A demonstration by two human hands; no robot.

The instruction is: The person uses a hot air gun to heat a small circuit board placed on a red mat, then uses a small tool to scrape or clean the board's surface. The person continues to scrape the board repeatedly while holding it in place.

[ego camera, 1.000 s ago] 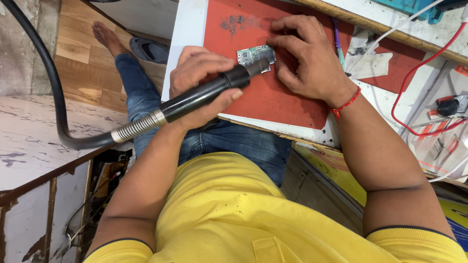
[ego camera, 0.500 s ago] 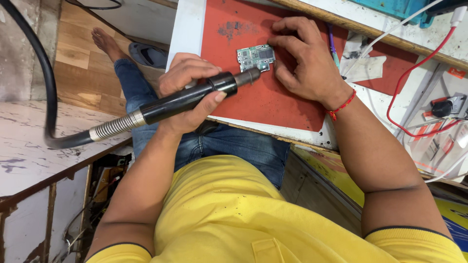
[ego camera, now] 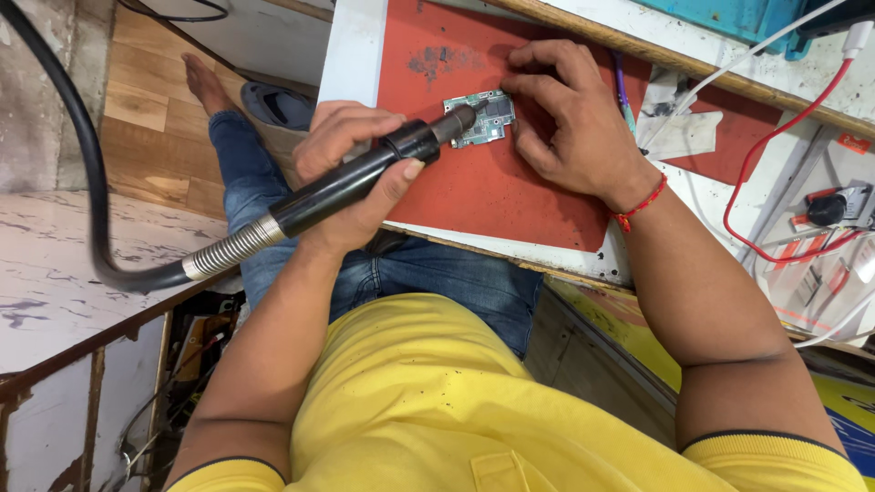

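Observation:
A small green circuit board (ego camera: pixel 490 120) lies on a red work mat (ego camera: pixel 492 196) on the white bench. My left hand (ego camera: pixel 351 169) grips a black hot-air wand (ego camera: pixel 365 178) with a ribbed metal collar and a thick black hose (ego camera: pixel 77 173). The wand's metal nozzle tip rests at the board's left edge. My right hand (ego camera: pixel 570 123), with a red thread at the wrist, presses its fingertips on the board's right side and holds it flat on the mat.
A red cable (ego camera: pixel 761 150) and a white cable (ego camera: pixel 729 77) run over the bench at the right, near a black plug (ego camera: pixel 825 210) and white paper scraps (ego camera: pixel 679 123). A purple pen (ego camera: pixel 622 91) lies behind my right hand. My jeans-clad legs and bare foot (ego camera: pixel 205 82) are below the bench.
The wand's nozzle stays at the board's edge and my right hand keeps pressing the board. The view has shifted slightly; my left hand sits a little lower on the wand.

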